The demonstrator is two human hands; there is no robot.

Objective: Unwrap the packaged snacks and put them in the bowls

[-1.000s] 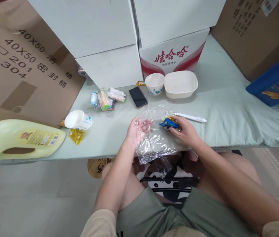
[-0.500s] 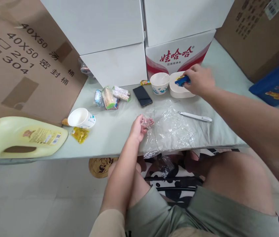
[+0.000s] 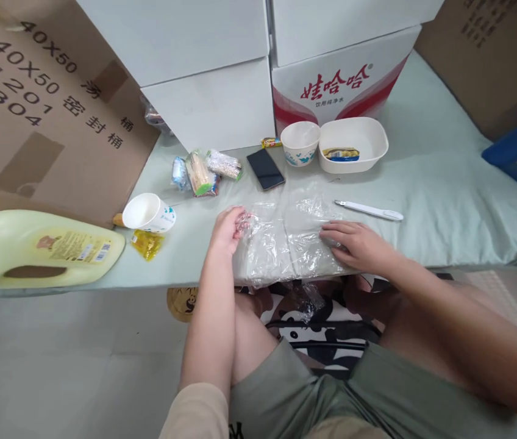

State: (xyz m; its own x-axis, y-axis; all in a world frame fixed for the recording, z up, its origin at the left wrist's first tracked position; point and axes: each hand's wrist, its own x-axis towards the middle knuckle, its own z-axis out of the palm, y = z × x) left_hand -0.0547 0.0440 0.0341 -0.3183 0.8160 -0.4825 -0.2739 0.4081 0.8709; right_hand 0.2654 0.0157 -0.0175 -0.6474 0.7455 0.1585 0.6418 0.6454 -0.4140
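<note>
Lying on the desk point(image 3: 441, 231) in the head view, the clear plastic bag point(image 3: 281, 244) is between both hands. The left hand point(image 3: 228, 230) has its fingers curled at the bag's left edge, under film; whether they clamp it, I cannot tell. The right hand point(image 3: 356, 244) rests upon the right side, fingers extended, thumb apart. Behind, the blue-and-yellow packet point(image 3: 341, 155) lies inside the white tray point(image 3: 372, 137), beside a paper cup point(image 3: 299, 143).

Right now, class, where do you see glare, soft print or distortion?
Head view: bright glints streak the clear plastic; head view: characters on the right cardboard box look too soft to read; head view: white boxes appear to taper downward.
</note>
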